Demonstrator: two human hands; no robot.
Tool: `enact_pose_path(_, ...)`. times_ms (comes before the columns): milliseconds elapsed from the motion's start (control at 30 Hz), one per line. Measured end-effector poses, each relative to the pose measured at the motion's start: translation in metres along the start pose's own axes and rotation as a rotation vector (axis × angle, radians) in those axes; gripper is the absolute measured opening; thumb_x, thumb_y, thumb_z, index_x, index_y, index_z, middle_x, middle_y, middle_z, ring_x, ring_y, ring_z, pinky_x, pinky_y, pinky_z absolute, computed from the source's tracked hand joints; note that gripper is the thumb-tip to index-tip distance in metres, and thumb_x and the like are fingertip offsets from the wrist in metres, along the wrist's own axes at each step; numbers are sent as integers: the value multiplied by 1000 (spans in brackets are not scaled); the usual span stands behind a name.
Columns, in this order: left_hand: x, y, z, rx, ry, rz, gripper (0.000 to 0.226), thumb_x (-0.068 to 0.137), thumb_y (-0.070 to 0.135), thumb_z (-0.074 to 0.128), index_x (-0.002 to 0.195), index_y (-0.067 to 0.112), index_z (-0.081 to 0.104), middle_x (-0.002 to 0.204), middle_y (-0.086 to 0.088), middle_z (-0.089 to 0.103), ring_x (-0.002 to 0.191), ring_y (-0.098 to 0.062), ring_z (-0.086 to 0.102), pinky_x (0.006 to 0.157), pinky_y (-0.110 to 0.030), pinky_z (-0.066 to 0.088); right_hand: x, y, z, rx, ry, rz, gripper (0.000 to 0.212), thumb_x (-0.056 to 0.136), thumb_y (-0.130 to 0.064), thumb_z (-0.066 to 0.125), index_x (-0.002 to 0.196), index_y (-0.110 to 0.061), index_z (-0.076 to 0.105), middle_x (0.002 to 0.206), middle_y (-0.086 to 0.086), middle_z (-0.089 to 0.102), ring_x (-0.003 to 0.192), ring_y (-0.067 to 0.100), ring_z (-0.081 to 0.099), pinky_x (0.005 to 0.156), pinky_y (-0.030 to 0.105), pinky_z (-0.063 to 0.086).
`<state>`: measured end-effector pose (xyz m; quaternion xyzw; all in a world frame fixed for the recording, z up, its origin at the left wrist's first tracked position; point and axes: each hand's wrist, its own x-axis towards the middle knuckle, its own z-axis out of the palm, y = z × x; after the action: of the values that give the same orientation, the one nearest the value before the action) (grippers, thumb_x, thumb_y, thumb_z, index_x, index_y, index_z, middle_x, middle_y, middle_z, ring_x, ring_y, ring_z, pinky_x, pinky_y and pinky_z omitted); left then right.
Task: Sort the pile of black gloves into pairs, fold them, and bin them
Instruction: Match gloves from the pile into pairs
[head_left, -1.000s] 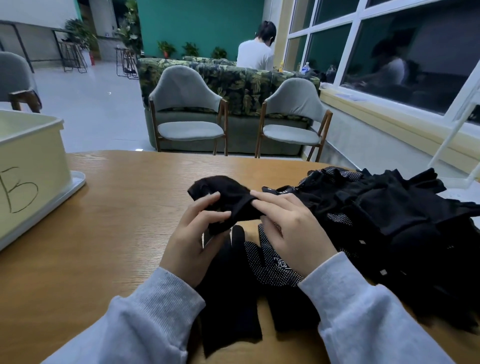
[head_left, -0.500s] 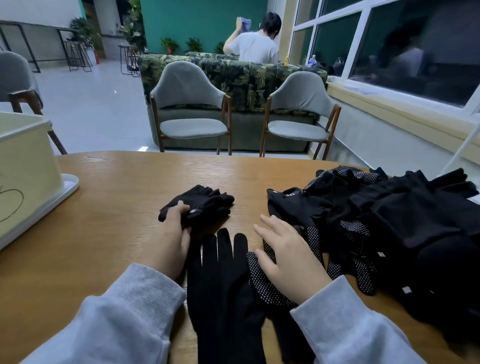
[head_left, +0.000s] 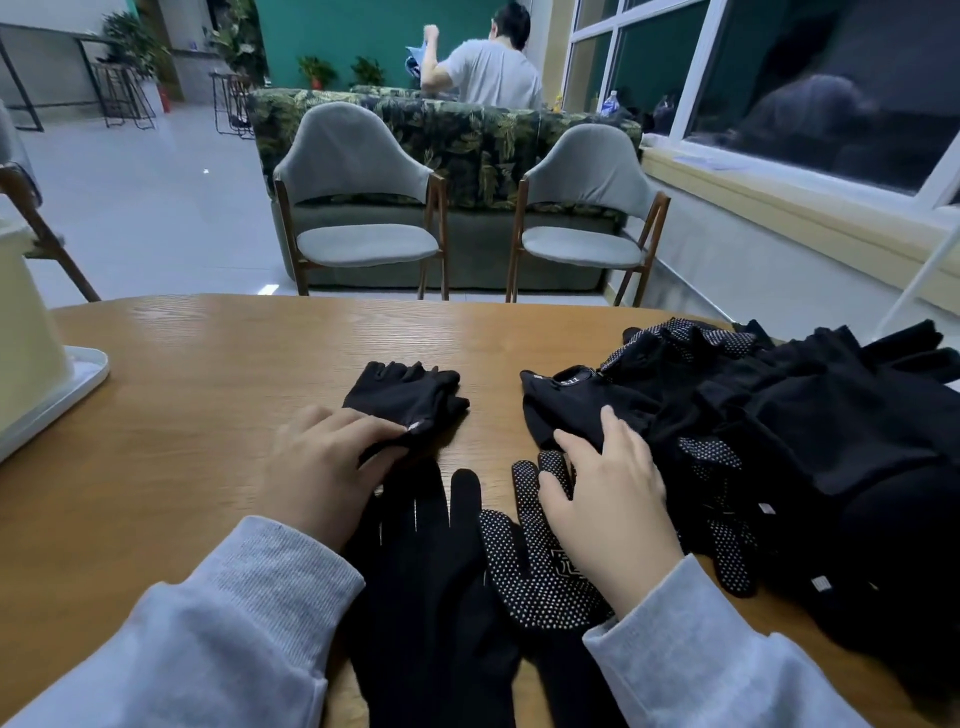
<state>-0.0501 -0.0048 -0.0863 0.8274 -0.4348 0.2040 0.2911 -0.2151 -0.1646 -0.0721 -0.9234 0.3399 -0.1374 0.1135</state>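
Fingers (head_left: 613, 431) of my right hand (head_left: 610, 499) are lying straight and loose, resting on the edge of the glove pile (head_left: 779, 431) spreading over the right of the worktop (head_left: 208, 405); my left hand (head_left: 322, 467) is pressing flat on the folded pair (head_left: 408, 400); two loose gloves (head_left: 436, 582) are lying between my wrists; I'm risking a mismatch, since every glove is black and tangled; the bin (head_left: 26, 322) is waiting far left.
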Motion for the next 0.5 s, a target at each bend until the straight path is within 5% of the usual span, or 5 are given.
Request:
enact_pose_path(100, 0, 2, 6, -45, -122, -1, 21, 75, 45, 51, 88, 37, 65, 80, 10, 70, 79, -21, 62, 68, -45, 51, 2, -2, 2, -89, -44, 22, 52, 95, -47, 36, 144, -29, 31, 156, 7, 13, 141, 21, 11, 113, 37, 12)
enact_pose_path(200, 0, 5, 11, -87, -233, -26, 21, 74, 44, 52, 93, 36, 50, 105, 8, 69, 95, -23, 62, 78, -50, 51, 4, -2, 3, -135, -51, 42, 53, 95, -49, 35, 142, -23, 35, 154, 3, 20, 139, 21, 15, 112, 37, 15)
enact_pose_path(333, -2, 3, 16, 30, -330, -4, 37, 80, 50, 34, 97, 43, 65, 118, 2, 65, 103, -28, 60, 79, -49, 46, 4, -4, 3, -139, -39, 57, 53, 94, -49, 37, 139, -21, 38, 151, 0, 24, 138, 19, 18, 111, 36, 16)
enact_pose_path(500, 1, 4, 18, -67, -284, -50, 50, 85, 37, 47, 122, 5, 58, 125, -14, 58, 103, -35, 60, 86, -47, 47, 4, -4, 3, -122, -34, 54, 54, 94, -48, 38, 140, -19, 35, 152, 0, 23, 139, 19, 17, 111, 36, 15)
